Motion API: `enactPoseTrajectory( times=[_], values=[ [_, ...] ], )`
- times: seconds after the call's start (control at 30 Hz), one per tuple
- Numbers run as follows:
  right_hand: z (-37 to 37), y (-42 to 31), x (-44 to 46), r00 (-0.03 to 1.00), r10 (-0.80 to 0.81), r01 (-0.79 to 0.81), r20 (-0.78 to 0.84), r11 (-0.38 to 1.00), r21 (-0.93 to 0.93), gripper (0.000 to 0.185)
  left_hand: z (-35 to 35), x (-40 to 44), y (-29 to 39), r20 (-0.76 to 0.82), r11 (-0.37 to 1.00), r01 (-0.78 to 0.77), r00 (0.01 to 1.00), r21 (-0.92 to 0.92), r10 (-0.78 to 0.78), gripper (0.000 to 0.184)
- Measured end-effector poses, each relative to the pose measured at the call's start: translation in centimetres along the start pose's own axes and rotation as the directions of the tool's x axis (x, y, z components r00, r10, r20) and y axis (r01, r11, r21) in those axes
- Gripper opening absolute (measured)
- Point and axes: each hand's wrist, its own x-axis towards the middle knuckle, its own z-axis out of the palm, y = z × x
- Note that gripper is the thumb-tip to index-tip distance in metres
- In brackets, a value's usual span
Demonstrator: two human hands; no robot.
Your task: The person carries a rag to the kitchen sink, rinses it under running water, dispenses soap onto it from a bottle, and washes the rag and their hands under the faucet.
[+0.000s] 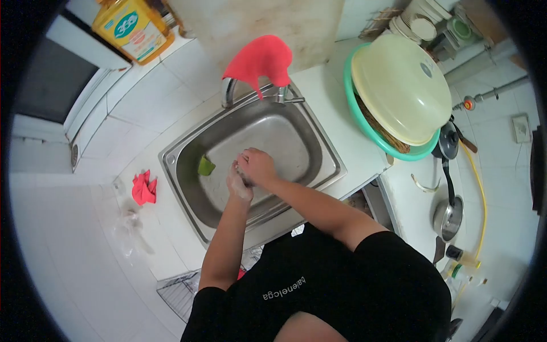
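Over the steel sink (322, 185), my left hand (239, 185) and my right hand (257, 166) are pressed together. White suds coat my left hand, most plainly near the wrist. The fingers of my right hand curl over the fingers of my left, which are mostly hidden. Whether anything small lies between the palms cannot be seen. A green sponge or piece of green soap (206, 166) rests in the basin, to the left of my hands. Behind them, a red cloth (262, 57) drapes over the faucet (228, 91).
A teal basin (348, 85) with a cream lid (401, 85) stands on the right counter. Farther right are a steel saucepan (449, 219) and a yellow hose (483, 199). Left of the sink lies a crumpled red cloth (145, 188); a yellow detergent bottle (134, 31) stands at upper left.
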Motion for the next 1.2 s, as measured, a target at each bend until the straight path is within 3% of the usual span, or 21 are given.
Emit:
enactPoseTrajectory(
  times=[0.07, 0.13, 0.17, 0.23, 0.27, 0.33, 0.43, 0.47, 0.53, 0.57, 0.6, 0.63, 0.67, 0.7, 0.77, 0.8, 0.87, 0.97, 1.0, 1.07, 1.2],
  values=[
    [-0.2, 1.3, 0.8, 0.997, 0.068, -0.068, -0.048, 0.998, 0.005, 0.019, 0.1, -0.1, 0.5, 0.008, 1.000, 0.006, 1.000, 0.004, -0.006, 0.034],
    [-1.4, 2.8, 1.1, 0.932, -0.133, 0.139, -0.338, 0.990, -0.007, 0.024, -0.3, -0.5, 0.8, 0.008, 1.000, 0.011, 1.000, -0.004, -0.011, 0.034],
    [-2.1, 3.1, 1.1, 0.931, -0.130, 0.135, -0.341, 0.991, -0.010, 0.024, -0.4, -0.9, 1.1, -0.112, 0.999, -0.006, 0.994, 0.043, 0.011, 0.033],
    [-3.9, 3.3, 1.0, 0.979, 0.149, -0.204, 0.140, 0.746, 0.633, 0.026, -2.5, -0.3, 1.4, -0.224, 0.995, -0.018, 0.974, 0.093, 0.039, 0.031],
    [-4.7, 3.5, 1.2, 0.979, 0.153, -0.202, 0.132, 0.747, 0.634, 0.026, -5.3, 1.3, 1.1, -0.205, 0.998, -0.047, 0.978, -0.046, 0.036, 0.031],
    [-6.2, 4.1, 1.5, 0.965, 0.239, -0.202, 0.106, 0.421, 0.884, 0.023, -9.8, 2.8, 2.1, -0.267, 0.981, -0.062, 0.964, -0.183, 0.011, 0.027],
    [-10.1, 5.2, 2.7, 0.947, 0.274, -0.271, 0.170, 0.390, 0.880, 0.016, -15.3, 3.8, 2.9, -0.389, 0.981, -0.049, 0.921, -0.188, -0.029, 0.021],
    [-10.2, 5.2, 2.5, 0.947, 0.285, -0.258, 0.150, 0.392, 0.883, 0.016, -15.4, 3.4, 2.7, -0.375, 0.984, -0.037, 0.926, -0.176, -0.032, 0.021],
    [-9.1, 4.6, 1.8, 0.994, 0.070, -0.108, 0.083, 0.639, 0.762, 0.019, -14.9, 2.5, 2.4, -0.108, 0.893, -0.058, 0.987, 0.446, 0.118, 0.031],
    [-7.9, 4.5, 1.3, 0.989, -0.007, -0.099, 0.147, 0.705, 0.702, 0.019, -12.3, 1.3, 3.2, -0.134, 0.444, 0.053, 0.979, 0.894, 0.153, 0.047],
    [-6.6, 4.3, 0.7, 0.973, -0.079, -0.080, 0.217, 0.766, 0.638, 0.020, -9.2, -0.4, 2.8, -0.122, 0.435, 0.045, 0.981, 0.899, 0.150, 0.047],
    [-5.4, 3.5, 0.0, 0.950, -0.116, -0.056, 0.290, 0.849, 0.525, 0.021, -5.9, -2.3, 1.7, 0.174, 0.290, -0.285, 0.919, 0.914, 0.353, 0.049],
    [-4.7, 2.7, -0.8, 0.921, -0.139, -0.021, 0.365, 0.915, 0.403, 0.021, -4.1, -3.0, 1.2, 0.462, 0.086, -0.569, 0.739, 0.818, 0.491, 0.052],
    [-5.8, 1.1, -1.6, 0.890, -0.177, -0.001, 0.420, 0.921, 0.390, 0.021, -3.4, -2.6, 1.4, 0.477, 0.077, -0.578, 0.734, 0.812, 0.483, 0.052],
    [-7.8, -1.3, -2.1, 0.862, -0.204, 0.017, 0.464, 0.926, 0.376, 0.021, -2.6, -1.8, 1.2, 0.555, 0.376, -0.613, 0.790, 0.695, 0.260, 0.049],
    [-8.2, -1.7, -2.1, 0.861, -0.238, 0.071, 0.450, 0.931, 0.357, 0.021, -1.2, -2.9, 1.6, 0.565, 0.372, -0.618, 0.786, 0.693, 0.252, 0.049],
    [-9.4, -2.7, -1.8, 0.865, -0.269, 0.129, 0.424, 0.935, 0.330, 0.022, 1.1, -5.1, 2.6, 0.499, 0.107, -0.518, 0.851, 0.849, 0.162, 0.042],
    [-12.1, -4.9, -1.0, 0.882, -0.297, 0.172, 0.364, 0.925, 0.339, 0.023, -0.4, -3.7, 2.1, 0.497, -0.020, -0.496, 0.867, 0.868, 0.041, 0.038],
    [-12.7, -5.7, -0.8, 0.916, -0.280, 0.124, 0.289, 0.880, 0.459, 0.025, -0.2, -4.1, 2.1, 0.505, -0.027, -0.505, 0.862, 0.863, 0.035, 0.038],
    [-13.9, -6.8, -0.7, 0.946, -0.248, 0.088, 0.209, 0.816, 0.572, 0.027, 0.3, -5.0, 1.8, 0.551, 0.205, -0.529, 0.832, 0.823, -0.062, 0.036],
    [-15.3, -6.6, -0.2, 0.982, -0.116, 0.001, 0.149, 0.793, 0.609, 0.026, 0.2, -5.0, 2.0, 0.469, 0.171, -0.450, 0.877, 0.877, -0.100, 0.047]
  ],
)
